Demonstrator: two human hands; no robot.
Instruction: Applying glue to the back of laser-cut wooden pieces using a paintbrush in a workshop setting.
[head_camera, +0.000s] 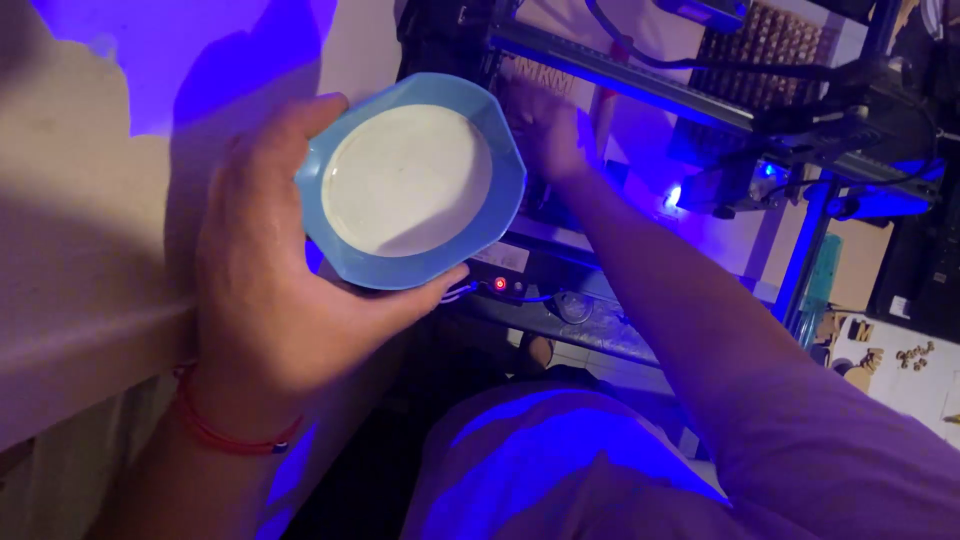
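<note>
My left hand (270, 270) grips a shallow blue bowl (505, 210) with a pale inside, held up near the camera, thumb on its lower rim and fingers behind the upper left edge. A red cord circles that wrist. My right hand (545, 130) reaches forward past the bowl's right edge into a metal-framed machine (640, 85); it is blurred, and I cannot make out whether it holds anything. The right arm wears a purple-lit sleeve.
The machine has dark rails, cables and a bright blue light (672, 195); a small red lamp (500, 284) glows on its front. A pale wall (80, 200) stands at left. Small wooden cut pieces (915, 355) lie on a white surface at right.
</note>
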